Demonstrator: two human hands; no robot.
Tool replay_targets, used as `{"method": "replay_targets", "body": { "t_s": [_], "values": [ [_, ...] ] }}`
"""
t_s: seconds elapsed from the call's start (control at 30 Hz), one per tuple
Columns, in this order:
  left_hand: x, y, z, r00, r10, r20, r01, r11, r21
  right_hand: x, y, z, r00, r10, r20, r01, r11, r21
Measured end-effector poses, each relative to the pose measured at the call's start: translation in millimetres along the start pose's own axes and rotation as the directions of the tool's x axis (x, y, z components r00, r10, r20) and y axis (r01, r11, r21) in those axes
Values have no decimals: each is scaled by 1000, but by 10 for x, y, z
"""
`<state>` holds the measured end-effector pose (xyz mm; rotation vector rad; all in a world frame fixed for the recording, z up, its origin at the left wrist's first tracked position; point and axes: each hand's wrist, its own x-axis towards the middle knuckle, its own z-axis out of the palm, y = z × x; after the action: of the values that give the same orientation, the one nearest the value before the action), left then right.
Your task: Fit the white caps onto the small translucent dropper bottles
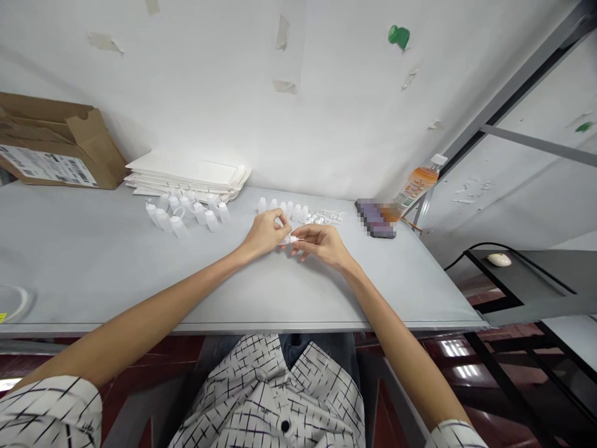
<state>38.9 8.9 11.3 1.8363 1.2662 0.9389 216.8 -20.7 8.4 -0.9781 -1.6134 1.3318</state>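
Observation:
Near the middle of the grey table, my left hand is closed on a small white bottle, whose narrow tip points right. My right hand meets it at that tip, its fingers pinched on a thin white piece, partly hidden by the fingers. Just behind my hands stands a row of small white bottles. Beside that row, on the right, lies a pile of small white parts. Several more white bottles stand in a group to the left, some with loops on them.
An open cardboard box sits at the back left beside a stack of white sheets. A phone and a bottle of orange drink are at the right. A clear ring-shaped item lies at the left edge.

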Motion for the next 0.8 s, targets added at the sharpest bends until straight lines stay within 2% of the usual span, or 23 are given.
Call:
{"method": "replay_targets", "body": {
  "t_s": [0.2, 0.37, 0.53, 0.67, 0.8],
  "values": [
    [-26, -8, 15, 986, 149, -80, -145, 988, 51, -5, -31, 25, 998, 29, 58, -30, 1000, 7],
    [-31, -8, 36, 963, 252, -99, -238, 962, 137, 17, 71, 38, 992, 92, 87, -86, 994, -68],
    [-27, -39, 62, 961, 266, -76, -256, 959, 119, 15, 66, 39, 999, 50, 17, -46, 983, -177],
    [-18, -81, 76, 969, 240, -63, -234, 968, 93, -21, -66, 37, 999, 9, 38, -6, 998, -65],
    [-18, -78, 77, 965, 248, -84, -241, 967, 81, -31, -93, 26, 997, 59, 51, -59, 998, 0]
  ]
}}
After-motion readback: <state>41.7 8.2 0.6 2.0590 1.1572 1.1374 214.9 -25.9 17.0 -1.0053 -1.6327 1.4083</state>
